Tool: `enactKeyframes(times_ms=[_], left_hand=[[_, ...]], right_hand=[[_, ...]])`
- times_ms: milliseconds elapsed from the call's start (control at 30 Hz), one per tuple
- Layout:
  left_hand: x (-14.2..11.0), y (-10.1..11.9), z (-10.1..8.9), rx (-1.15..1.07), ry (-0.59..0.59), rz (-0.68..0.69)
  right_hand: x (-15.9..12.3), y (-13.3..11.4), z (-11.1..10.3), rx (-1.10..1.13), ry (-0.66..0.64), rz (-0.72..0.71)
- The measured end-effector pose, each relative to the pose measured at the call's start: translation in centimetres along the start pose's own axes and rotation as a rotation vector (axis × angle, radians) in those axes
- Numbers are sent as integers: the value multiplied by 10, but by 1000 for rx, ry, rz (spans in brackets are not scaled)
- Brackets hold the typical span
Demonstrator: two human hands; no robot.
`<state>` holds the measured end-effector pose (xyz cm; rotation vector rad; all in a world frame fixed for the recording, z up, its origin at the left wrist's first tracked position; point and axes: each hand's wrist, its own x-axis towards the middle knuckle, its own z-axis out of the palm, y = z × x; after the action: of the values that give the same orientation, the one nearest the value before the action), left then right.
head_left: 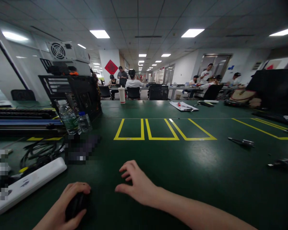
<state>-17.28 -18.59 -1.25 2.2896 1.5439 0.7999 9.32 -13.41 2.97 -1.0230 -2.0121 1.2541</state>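
At the lower left, my left hand is curled around a black computer mouse, thumb on the near side and fingers over the far side. Part of the mouse is hidden by the palm and in shadow. My right hand reaches in from the right over the green tabletop. Its fingers are loosely bent, the thumb stands apart, and nothing lies between them. Left of my left hand is a white power strip.
Beside the black computer case stand a large water bottle and a smaller blue-capped bottle. Yellow tape outlines mark the table. Farther back are a white cup and a clipboard. Pliers lie at right. Several people sit beyond.
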Motion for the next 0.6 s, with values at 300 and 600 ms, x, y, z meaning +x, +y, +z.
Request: enactKeyframes(times_ms=[300, 600], left_hand=[[-44, -44, -58, 348, -45, -228], [-48, -44, -72, 378, -97, -299]], right_hand=[[-37, 70, -128, -234, 521, 135], [-41, 66, -130, -246, 406, 175]])
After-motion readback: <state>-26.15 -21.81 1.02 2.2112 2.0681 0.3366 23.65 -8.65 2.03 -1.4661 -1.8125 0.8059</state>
